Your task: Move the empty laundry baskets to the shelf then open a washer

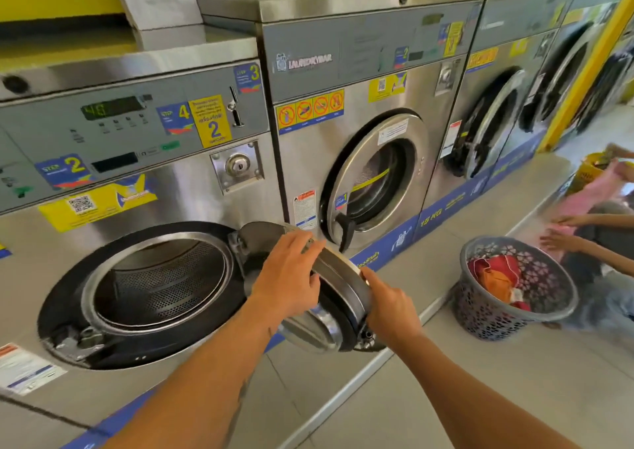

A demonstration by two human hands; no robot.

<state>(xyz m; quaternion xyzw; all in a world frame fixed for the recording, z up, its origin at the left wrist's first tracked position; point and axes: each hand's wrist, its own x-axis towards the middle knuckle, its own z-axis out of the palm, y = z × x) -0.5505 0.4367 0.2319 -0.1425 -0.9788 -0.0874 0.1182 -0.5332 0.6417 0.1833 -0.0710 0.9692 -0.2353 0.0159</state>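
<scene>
One step looks done: round steel washer door (339, 287) stands swung open, left hand (291, 270) curled over its 12 o'clock rim, right hand (387, 308) gripping at 3 o'clock; shelf unseen.

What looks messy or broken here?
Nothing looks broken or spilled. The washer door is swung open only because the left hand and right hand hold it. The clothes sit inside the basket on the floor.
</scene>
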